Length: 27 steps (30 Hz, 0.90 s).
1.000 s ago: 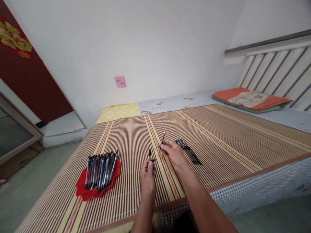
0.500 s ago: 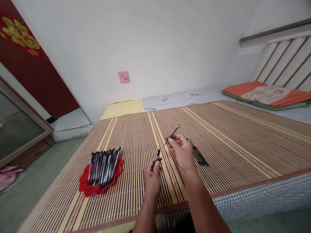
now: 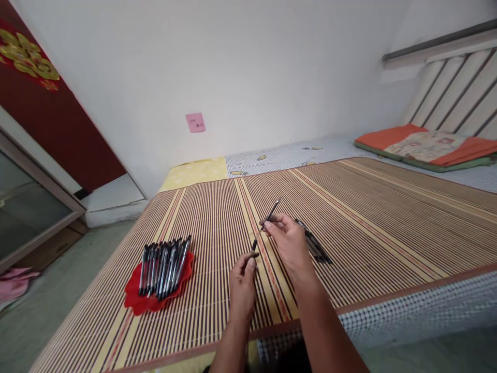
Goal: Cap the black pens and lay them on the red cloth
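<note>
My left hand (image 3: 244,272) is closed on a short black pen part (image 3: 254,244), which points up and away from me. A second small dark bit (image 3: 255,254) pokes out sideways by the thumb; I cannot tell what it is. In a fingertip pinch, my right hand (image 3: 285,238) holds a slender dark pen refill (image 3: 273,208), slanted. The refill's thin lower end meets the top of the black part; whether it is inside cannot be made out. Beyond my right hand lies a small bunch of dark pen pieces (image 3: 316,244), partly hidden by that hand.
Several black-capped clear pens (image 3: 165,267) lie on a red scalloped plate (image 3: 134,287) at left. A striped bamboo mat (image 3: 209,217) covers the bed. Folded orange bedding (image 3: 407,135) is at far right, and a pink note (image 3: 195,123) is on the wall.
My right hand has moved slightly left and down with the refill, closing the gap to the black part in my left hand. My left hand has hardly moved.
</note>
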Motion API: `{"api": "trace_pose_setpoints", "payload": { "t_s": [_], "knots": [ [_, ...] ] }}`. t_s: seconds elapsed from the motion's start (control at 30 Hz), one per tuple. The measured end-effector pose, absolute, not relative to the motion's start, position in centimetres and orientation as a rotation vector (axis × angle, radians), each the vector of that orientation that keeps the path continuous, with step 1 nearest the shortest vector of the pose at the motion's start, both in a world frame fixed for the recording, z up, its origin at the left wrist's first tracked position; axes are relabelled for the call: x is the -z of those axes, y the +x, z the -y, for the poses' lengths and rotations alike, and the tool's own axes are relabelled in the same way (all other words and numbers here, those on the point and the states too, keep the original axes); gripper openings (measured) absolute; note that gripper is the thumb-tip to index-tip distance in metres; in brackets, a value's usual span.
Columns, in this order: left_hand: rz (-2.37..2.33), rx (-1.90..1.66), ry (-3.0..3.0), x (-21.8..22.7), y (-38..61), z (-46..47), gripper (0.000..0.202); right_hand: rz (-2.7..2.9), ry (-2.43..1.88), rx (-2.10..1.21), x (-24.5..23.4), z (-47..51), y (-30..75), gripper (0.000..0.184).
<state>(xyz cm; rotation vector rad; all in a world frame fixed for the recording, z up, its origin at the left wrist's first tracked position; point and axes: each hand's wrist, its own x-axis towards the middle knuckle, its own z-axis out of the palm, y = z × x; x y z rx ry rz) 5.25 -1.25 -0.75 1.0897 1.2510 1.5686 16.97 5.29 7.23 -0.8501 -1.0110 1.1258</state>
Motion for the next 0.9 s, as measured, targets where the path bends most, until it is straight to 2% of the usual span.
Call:
{"api": "trace_pose_setpoints", "payload": {
  "t_s": [0.9],
  "knots": [
    [-1.201, -1.520, 1.050, 0.35, 5.75, 1.74, 0.039, 1.088, -0.874, -1.079, -8.15, -4.71, 17.54, 0.019]
  ]
}}
